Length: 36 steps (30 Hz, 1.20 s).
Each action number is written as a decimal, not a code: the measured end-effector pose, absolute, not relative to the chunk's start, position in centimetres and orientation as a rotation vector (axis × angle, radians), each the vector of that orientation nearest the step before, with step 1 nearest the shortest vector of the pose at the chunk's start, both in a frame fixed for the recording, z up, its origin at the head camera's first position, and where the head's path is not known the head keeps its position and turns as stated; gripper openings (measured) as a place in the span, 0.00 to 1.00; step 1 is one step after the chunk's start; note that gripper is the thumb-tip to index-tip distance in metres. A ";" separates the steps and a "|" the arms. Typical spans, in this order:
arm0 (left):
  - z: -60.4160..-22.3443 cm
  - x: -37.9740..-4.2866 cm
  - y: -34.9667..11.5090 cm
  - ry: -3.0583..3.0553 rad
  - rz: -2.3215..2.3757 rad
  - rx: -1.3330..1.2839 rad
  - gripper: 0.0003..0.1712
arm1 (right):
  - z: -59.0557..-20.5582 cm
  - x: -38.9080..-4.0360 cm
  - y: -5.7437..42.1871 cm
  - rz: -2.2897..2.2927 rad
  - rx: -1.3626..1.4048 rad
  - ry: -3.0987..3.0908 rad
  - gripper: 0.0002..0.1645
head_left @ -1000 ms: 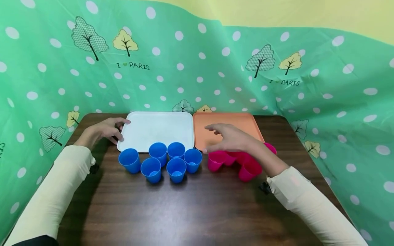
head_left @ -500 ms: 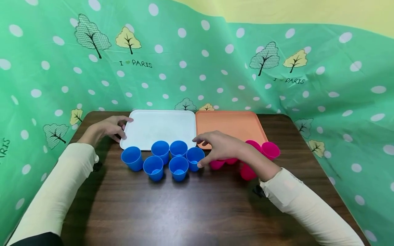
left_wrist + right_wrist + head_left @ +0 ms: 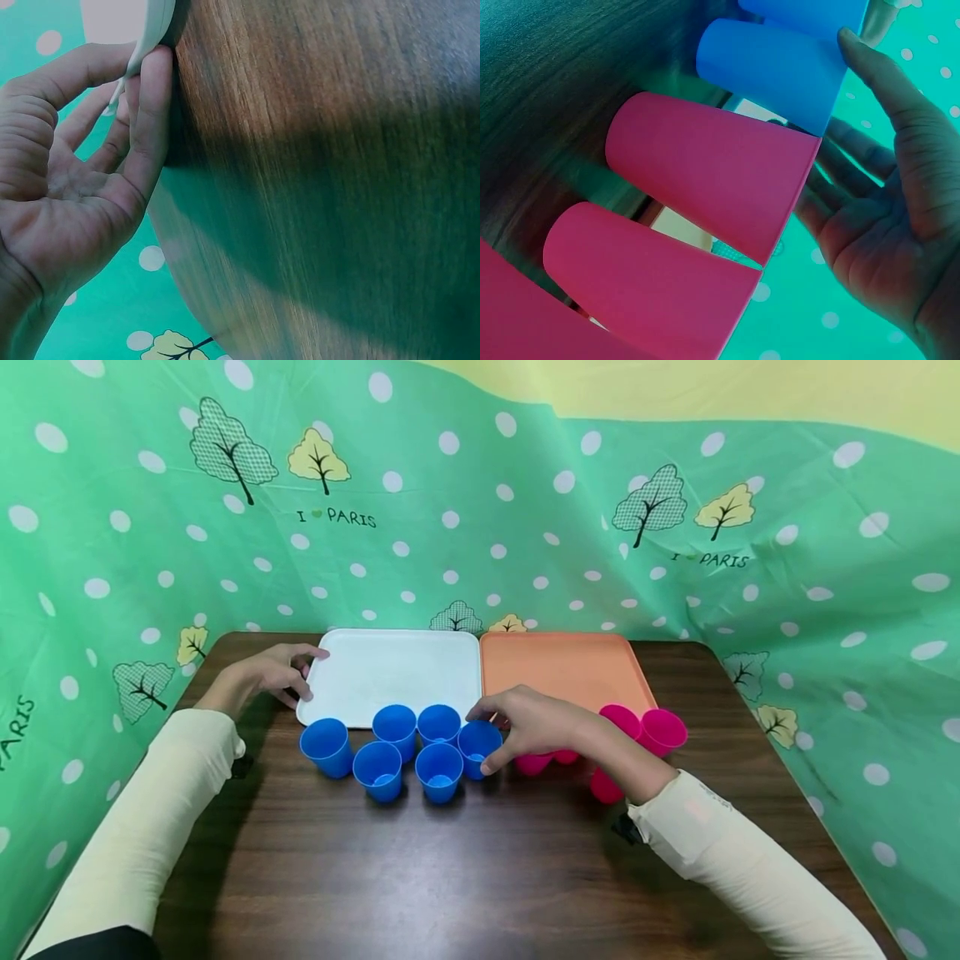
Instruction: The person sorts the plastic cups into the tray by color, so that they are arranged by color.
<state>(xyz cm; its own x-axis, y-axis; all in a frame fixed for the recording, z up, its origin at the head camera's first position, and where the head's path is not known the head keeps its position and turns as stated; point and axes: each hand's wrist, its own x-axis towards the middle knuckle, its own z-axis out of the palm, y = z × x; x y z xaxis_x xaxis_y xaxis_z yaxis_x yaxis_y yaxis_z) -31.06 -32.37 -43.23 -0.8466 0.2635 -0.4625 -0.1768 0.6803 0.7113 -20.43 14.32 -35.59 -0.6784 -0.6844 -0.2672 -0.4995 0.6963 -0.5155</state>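
Gripping white tray (image 3: 393,678) by edge: left hand (image 3: 272,672). Rightmost blue cup (image 3: 477,745) between thumb and fingers of right hand (image 3: 534,720), apparently pinched.

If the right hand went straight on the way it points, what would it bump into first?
Most likely the rightmost blue cup; the right hand is right at its rim, though the exact contact is hard to judge.

Left tray (image 3: 393,677): white. Right tray (image 3: 562,668): orange. Left cups (image 3: 397,747): blue. Right cups (image 3: 663,735): pink. Worktop (image 3: 450,868): dark brown, wood-grained. Far cloth (image 3: 480,510): green, white-dotted, printed with checked and yellow trees (image 3: 649,506); plain yellow above. Sleeves (image 3: 135,827): cream.
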 end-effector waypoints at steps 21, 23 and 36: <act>-43.2 -30.9 -32.4 2.338 1.087 0.088 0.57 | -33.4 -21.2 14.8 -0.662 -0.881 2.368 0.43; -43.1 -30.9 -32.2 2.339 1.098 0.083 0.56 | -33.0 -21.4 15.0 -0.660 -0.891 2.371 0.42; -43.3 -31.0 -32.5 2.337 1.103 0.074 0.57 | -30.6 -22.9 15.7 -0.724 -0.916 2.338 0.42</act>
<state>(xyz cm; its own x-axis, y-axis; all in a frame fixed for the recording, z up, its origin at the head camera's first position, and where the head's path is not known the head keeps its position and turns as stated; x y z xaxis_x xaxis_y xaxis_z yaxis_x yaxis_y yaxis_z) -30.95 -32.49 -43.25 -0.8476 0.2733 -0.4549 -0.1775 0.6619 0.7283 -22.93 15.70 -30.57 -0.6349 -0.7238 -0.2701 -0.4445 0.6282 -0.6385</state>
